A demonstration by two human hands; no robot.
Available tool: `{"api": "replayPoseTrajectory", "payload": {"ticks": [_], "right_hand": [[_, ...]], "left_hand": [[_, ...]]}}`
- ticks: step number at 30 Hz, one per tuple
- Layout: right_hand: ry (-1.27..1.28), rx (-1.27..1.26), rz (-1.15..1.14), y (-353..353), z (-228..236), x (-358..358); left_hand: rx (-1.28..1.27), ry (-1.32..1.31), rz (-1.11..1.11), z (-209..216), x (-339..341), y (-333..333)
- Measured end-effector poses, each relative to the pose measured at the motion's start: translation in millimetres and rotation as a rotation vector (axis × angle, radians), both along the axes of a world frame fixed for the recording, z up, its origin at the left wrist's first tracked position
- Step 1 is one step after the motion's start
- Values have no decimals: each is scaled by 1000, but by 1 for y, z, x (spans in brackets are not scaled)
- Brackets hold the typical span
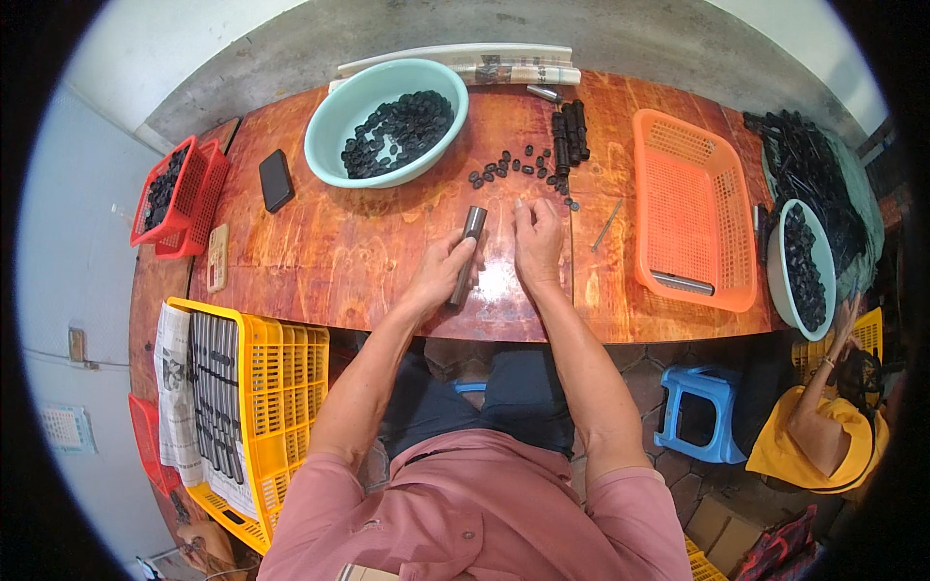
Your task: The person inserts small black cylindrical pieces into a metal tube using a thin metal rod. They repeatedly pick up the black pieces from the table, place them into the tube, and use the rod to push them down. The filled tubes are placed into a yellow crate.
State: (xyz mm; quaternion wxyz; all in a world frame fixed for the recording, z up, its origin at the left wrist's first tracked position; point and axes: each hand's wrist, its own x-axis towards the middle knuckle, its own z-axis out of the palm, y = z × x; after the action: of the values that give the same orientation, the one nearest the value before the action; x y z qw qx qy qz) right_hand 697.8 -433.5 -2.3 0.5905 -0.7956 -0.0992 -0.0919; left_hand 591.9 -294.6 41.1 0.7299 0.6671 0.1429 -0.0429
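Observation:
My left hand [444, 269] is wrapped round a dark grey metal tube [475, 225], which leans with its far end up and to the right over the table's near half. To its right, my right hand [539, 247] rests by the tabletop with its fingers curled together; whatever they may hold is hidden. Just beyond the right fingertips lie several loose small black ring-like pieces [528, 168]. Beside them black ribbed cylinders [572, 136] are laid in rows, and a short shiny tube [544, 93] lies behind.
Black pieces fill part of a pale green basin [320, 145]. An orange basket [696, 203] holds a metal tube; a thin rod [607, 225] lies beside it. A yellow crate [281, 387] of dark tubes stands left, red baskets [199, 198] beyond. Another person [823, 426] sits right, near a blue stool [699, 412].

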Motion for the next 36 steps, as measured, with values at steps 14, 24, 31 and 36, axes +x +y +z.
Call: {"api": "replayPoseTrajectory", "payload": {"ticks": [14, 24, 31, 36], "right_hand": [[5, 7, 110, 1, 19, -6], [-21, -76, 133, 4, 3, -4], [-1, -166, 104, 4, 3, -4], [15, -159, 100, 5, 1, -6]], "left_hand": [[1204, -428, -58, -15, 12, 9], [1302, -566, 5, -24, 10, 5], [1267, -598, -17, -23, 5, 2], [1205, -563, 44, -21, 3, 2]]}}
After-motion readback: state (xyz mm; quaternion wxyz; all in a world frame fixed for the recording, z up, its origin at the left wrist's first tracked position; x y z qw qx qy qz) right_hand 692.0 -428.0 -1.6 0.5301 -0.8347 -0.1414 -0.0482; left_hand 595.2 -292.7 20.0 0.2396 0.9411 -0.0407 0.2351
